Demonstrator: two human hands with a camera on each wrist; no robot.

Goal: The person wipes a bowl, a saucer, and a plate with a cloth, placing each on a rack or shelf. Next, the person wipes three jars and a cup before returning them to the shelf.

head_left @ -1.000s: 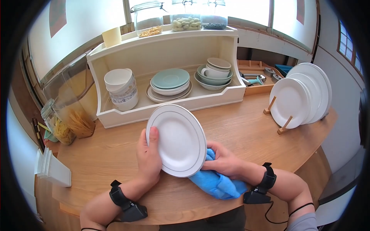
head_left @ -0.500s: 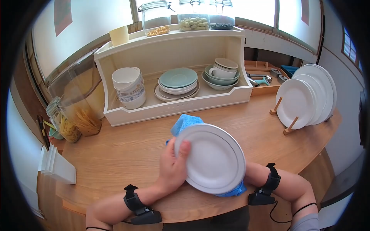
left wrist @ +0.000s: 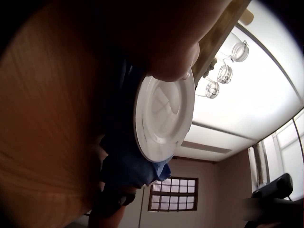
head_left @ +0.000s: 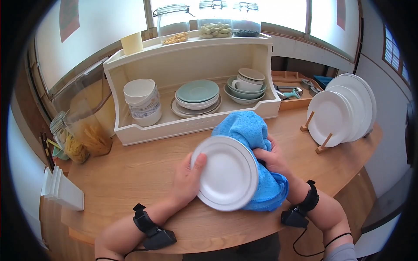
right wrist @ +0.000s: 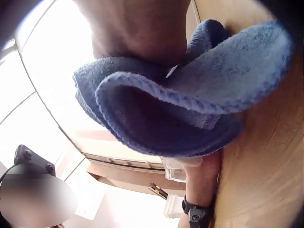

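A white plate (head_left: 225, 174) with a thin grey ring near its rim is held tilted over the table, its face toward the head camera. My left hand (head_left: 187, 180) grips its left edge, thumb on the face and the other fingers hidden behind. In my right hand (head_left: 278, 158) is a bunched blue cloth (head_left: 244, 128), pinched between thumb and fingers at the plate's right side. Part of the cloth lies behind the plate and hangs below the hand. The right wrist view shows the cloth (right wrist: 228, 80) folded, its stitched edge looping outward.
A cream shelf unit (head_left: 200, 124) with stacked bowls (head_left: 141, 102) and plates (head_left: 198, 92) stands at the back. White plates (head_left: 328, 117) stand in a wooden rack (head_left: 324, 143) at right. Glass jars (head_left: 173, 26) line the shelf top; white containers (head_left: 65, 191) sit at left.
The plate shifted right and then back left a little. The right hand with the cloth went from the plate's lower right to behind it, and now shows again at its upper right.
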